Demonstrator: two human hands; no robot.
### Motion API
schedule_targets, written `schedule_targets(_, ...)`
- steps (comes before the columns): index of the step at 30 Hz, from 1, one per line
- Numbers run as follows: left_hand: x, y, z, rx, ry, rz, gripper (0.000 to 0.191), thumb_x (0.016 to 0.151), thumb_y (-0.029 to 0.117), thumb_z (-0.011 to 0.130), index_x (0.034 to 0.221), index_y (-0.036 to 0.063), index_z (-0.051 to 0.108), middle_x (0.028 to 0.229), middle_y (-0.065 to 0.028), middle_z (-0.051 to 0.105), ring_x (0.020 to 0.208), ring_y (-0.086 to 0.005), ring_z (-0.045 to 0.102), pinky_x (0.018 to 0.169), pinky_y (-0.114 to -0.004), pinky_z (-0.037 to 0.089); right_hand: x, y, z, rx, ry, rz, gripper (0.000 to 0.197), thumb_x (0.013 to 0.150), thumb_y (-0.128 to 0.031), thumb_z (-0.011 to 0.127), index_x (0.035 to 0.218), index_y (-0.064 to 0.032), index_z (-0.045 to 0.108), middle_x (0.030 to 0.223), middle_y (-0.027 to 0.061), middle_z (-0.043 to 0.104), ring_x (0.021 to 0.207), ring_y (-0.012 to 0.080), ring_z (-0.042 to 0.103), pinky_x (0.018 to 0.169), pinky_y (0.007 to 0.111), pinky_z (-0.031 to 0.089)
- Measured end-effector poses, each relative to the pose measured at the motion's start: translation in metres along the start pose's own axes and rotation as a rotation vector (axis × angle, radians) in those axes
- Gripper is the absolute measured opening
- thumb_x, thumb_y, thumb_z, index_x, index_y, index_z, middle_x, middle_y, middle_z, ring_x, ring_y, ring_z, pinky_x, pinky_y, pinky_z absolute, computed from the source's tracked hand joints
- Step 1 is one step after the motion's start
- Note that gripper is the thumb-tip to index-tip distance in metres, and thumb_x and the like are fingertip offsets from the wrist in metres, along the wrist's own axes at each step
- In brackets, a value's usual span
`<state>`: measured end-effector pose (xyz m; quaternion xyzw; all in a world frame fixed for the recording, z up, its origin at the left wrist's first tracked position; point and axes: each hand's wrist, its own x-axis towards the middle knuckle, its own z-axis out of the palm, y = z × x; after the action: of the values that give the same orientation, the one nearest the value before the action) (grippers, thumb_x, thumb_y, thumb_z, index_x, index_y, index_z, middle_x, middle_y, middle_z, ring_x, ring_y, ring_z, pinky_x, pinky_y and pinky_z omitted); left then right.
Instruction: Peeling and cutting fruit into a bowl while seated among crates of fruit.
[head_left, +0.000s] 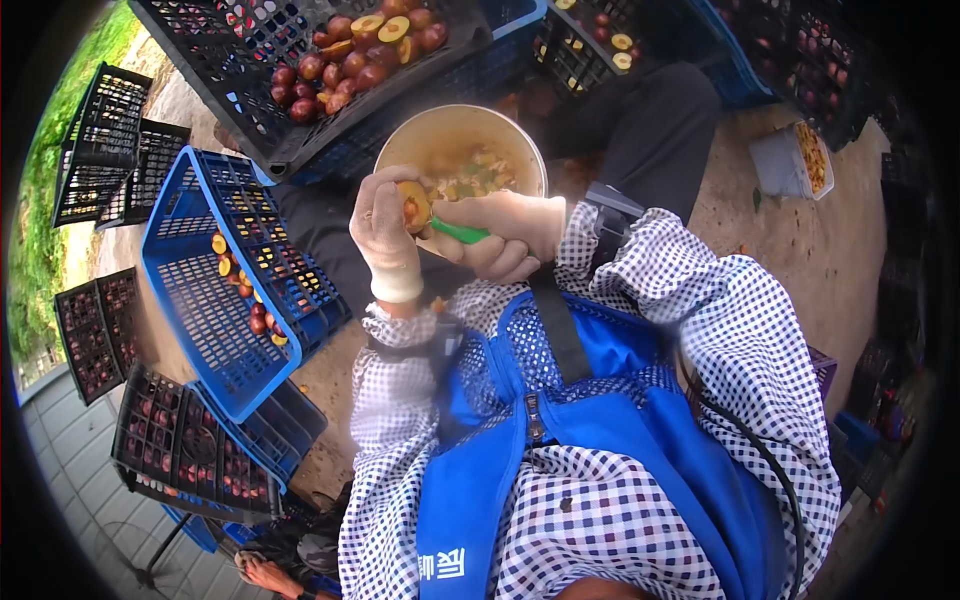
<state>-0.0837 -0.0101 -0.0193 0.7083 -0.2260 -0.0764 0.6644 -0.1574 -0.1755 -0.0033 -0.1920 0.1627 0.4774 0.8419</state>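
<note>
My left hand (385, 229), in a pale knit glove, holds a cut plum (414, 206) with its yellow flesh and brownish centre facing right. My right hand (499, 231), gloved alike, grips a green-handled tool (459, 231) whose tip meets the plum's cut face. The working end is too hidden to tell its kind. Just beyond both hands is a round cream bucket (397, 141) with scraps of plum flesh and pits (480, 174) at its bottom. A black plastic crate (247, 120) behind the bucket holds whole and halved plums (352, 64).
To the left, a blue crate (202, 300) lies tilted with several plum halves (244, 285). Black crates of plums (184, 442) stand nearer on that side. A white tub (776, 161) of pits sits on the floor at right. Another person's hand (270, 577) shows at lower left.
</note>
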Motion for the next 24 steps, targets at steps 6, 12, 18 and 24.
schedule_targets(6, 0.013, -0.039, -0.006, -0.656, -0.077, -0.704, 0.051, 0.101, 0.049, 0.046, 0.107, 0.0011, 0.064, 0.097, -0.0101, 0.067, 0.085, -0.0221, 0.066, 0.078, -0.033, 0.054, 0.011, 0.015, -0.017, 0.002, -0.023, -0.22, 0.045, 0.105, -0.053, 0.04, 0.097, -0.0114, 0.056, 0.051, -0.0098, 0.03, 0.036, 0.0022, 0.025, 0.032, 0.02, 0.018)
schedule_targets(12, 0.013, -0.035, 0.008, -0.801, 0.133, -0.877, 0.048, 0.1, 0.047, 0.052, 0.107, 0.0013, 0.064, 0.097, -0.0104, 0.069, 0.089, -0.0218, 0.068, 0.075, -0.032, 0.058, -0.009, 0.011, 0.009, -0.376, 0.271, -0.463, 0.034, 0.103, -0.039, 0.046, 0.09, -0.0107, 0.06, 0.056, -0.0054, 0.04, 0.042, 0.0048, 0.033, 0.04, 0.022, 0.026)
schedule_targets(18, 0.001, -0.007, -0.034, 0.135, 0.294, -0.358, 0.041, 0.102, 0.037, 0.054, 0.123, 0.0021, 0.06, 0.108, -0.0121, 0.067, 0.086, -0.0156, 0.068, 0.065, -0.025, 0.055, 0.002, 0.008, -0.028, -1.421, 1.085, -0.592, 0.034, 0.095, -0.04, 0.06, 0.1, -0.0072, 0.065, 0.093, 0.0236, 0.068, 0.094, 0.0434, 0.064, 0.079, 0.054, 0.049)
schedule_targets(24, 0.033, 0.039, -0.131, 0.854, 0.815, -0.119, 0.066, 0.093, 0.016, 0.068, 0.149, -0.0011, 0.037, 0.124, -0.0171, 0.062, 0.105, -0.0199, 0.064, 0.087, -0.029, 0.054, 0.013, 0.022, -0.04, -1.286, 1.061, -0.619, 0.025, 0.095, -0.035, 0.061, 0.098, -0.0106, 0.066, 0.086, 0.0202, 0.067, 0.088, 0.0411, 0.065, 0.074, 0.049, 0.049)
